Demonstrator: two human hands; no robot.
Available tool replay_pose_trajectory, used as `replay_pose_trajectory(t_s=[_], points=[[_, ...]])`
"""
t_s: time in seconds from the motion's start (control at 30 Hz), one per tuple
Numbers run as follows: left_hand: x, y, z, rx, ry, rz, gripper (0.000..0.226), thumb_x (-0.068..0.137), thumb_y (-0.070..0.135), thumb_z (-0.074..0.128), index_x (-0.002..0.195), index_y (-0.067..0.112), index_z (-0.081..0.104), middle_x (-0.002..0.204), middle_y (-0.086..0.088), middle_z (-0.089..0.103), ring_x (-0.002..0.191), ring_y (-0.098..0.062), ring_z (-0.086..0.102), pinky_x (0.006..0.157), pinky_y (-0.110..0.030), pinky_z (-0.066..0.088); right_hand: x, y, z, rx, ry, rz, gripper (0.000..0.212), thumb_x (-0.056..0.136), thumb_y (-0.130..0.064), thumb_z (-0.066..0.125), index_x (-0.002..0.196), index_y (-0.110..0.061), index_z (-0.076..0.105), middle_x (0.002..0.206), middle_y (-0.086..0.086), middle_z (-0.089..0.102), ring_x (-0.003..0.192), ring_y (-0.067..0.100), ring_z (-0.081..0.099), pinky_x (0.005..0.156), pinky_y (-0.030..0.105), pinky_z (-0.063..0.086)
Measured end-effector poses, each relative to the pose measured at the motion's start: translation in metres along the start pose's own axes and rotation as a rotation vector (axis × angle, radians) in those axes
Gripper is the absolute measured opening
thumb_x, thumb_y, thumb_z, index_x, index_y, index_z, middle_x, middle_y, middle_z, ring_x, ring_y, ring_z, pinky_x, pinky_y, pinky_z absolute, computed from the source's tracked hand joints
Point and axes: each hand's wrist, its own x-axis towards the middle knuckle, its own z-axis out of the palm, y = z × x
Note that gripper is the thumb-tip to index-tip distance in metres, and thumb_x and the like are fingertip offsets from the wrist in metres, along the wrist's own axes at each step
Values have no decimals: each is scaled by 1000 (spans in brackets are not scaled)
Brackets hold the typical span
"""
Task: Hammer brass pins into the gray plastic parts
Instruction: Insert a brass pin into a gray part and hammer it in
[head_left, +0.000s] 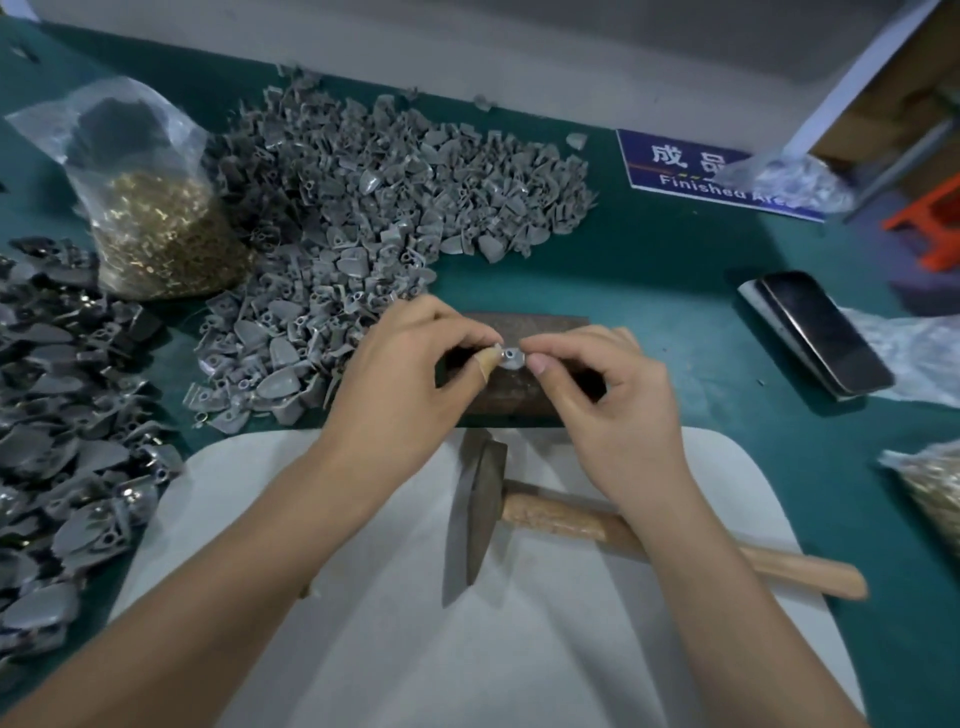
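Both hands (509, 364) pinching gray part (511, 357)

You get soft, even overhead light, moderately dim, with a cool blue-green cast. Short, faint shadows sit under both hands on the dark block (519, 395) below your fingers (480, 343). Glare streaks the phone (826, 332) well right of them and sparkles on the bag of brass pins (161, 228) far to their left. The wide lens bends the table (649, 270) edges; corners smear, and the hammer handle (727, 551) looks slightly blurred.
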Motion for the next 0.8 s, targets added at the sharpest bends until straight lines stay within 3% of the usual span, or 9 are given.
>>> replay_pose_trajectory(t_s=[0.1, 0.17, 0.23, 0.3, 0.53, 0.8], points=[[-2, -2, 4, 12, 40, 15, 14, 92, 24, 73, 105, 23, 78, 92, 8, 60, 94, -12, 54, 84, -25, 42, 1, 0, 5, -53, 50, 10, 11, 91, -20, 76, 100, -27, 80, 89, -5, 63, 97, 17, 54, 86, 20, 40], [-1, -3, 5, -6, 55, 16, 14, 91, 24, 74, 104, 23, 79, 92, 9, 60, 94, -12, 53, 84, -25, 42, 4, -1, 9, -65, 69, 30, 11, 91, -23, 77, 99, -30, 80, 86, -6, 58, 96, 19, 53, 89, 31, 43], [0, -5, 4, 13, 60, 21, 14, 91, 30, 75, 104, 26, 79, 92, 10, 62, 93, -14, 53, 84, -34, 45, 8, -4, 14, -83, 49, 50, 12, 91, -25, 77, 97, -34, 80, 81, -10, 55, 92, 18, 52, 89, 49, 44], [-1, -7, 3, 44, 70, 7, 15, 90, 37, 75, 103, 30, 79, 92, 13, 64, 94, -16, 53, 84, -45, 46, 12, -6, 18, -115, 21, 64, 12, 90, -26, 77, 96, -37, 80, 77, -13, 55, 89, 15, 51, 88, 56, 43], [-4, -7, 6, 15, 102, -15, 13, 89, 39, 77, 100, 34, 80, 91, 15, 65, 94, -17, 53, 84, -50, 45, 15, -8, 12, -112, -38, 127, 21, 90, -32, 77, 88, -52, 72, 72, -10, 57, 84, 11, 50, 91, 58, 42], [-9, -5, 10, 49, 155, -30, 10, 87, 44, 74, 96, 40, 76, 92, 20, 60, 96, -7, 48, 87, -35, 34, 20, -8, 8, -153, -88, 125, 26, 90, -33, 76, 80, -56, 70, 68, -9, 55, 80, 11, 50, 89, 58, 43]])
